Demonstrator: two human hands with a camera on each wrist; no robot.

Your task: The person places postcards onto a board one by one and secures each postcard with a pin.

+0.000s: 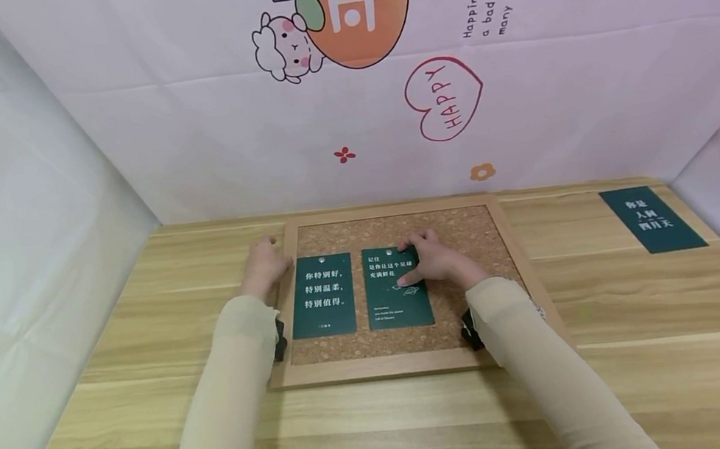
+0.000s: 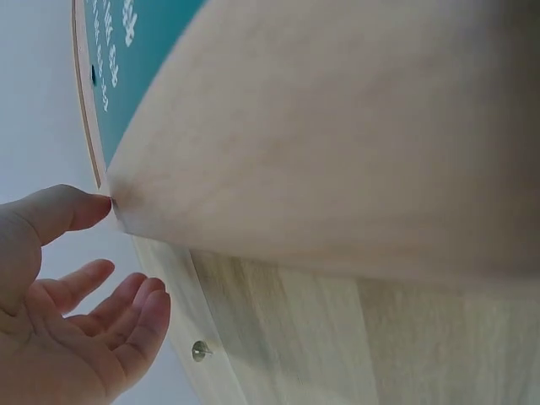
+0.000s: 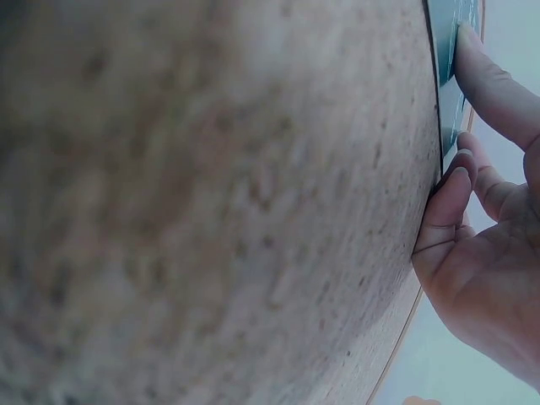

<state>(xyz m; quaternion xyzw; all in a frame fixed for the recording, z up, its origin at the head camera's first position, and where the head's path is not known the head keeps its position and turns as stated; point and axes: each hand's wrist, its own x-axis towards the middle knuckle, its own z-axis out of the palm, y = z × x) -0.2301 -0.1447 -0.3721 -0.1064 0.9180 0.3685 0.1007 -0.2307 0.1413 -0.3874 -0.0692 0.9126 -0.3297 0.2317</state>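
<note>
A wood-framed corkboard (image 1: 466, 223) lies on the table with two dark green cards on it. The left card (image 1: 324, 319) and the middle card (image 1: 399, 307) each show a small pale pin at the top edge. My right hand (image 1: 435, 256) rests on the middle card, thumb (image 3: 494, 89) extended on its face and fingertips at its upper right edge. My left hand (image 1: 264, 265) is at the board's left edge. In the left wrist view its thumb tip touches the frame's edge, and the loosely bent fingers hold nothing. A push pin (image 2: 201, 351) lies on the table beyond them.
A third green card (image 1: 653, 219) with white writing lies on the table (image 1: 616, 306) to the right of the board. White printed cloth (image 1: 224, 143) stands behind the table, with more cloth at both sides.
</note>
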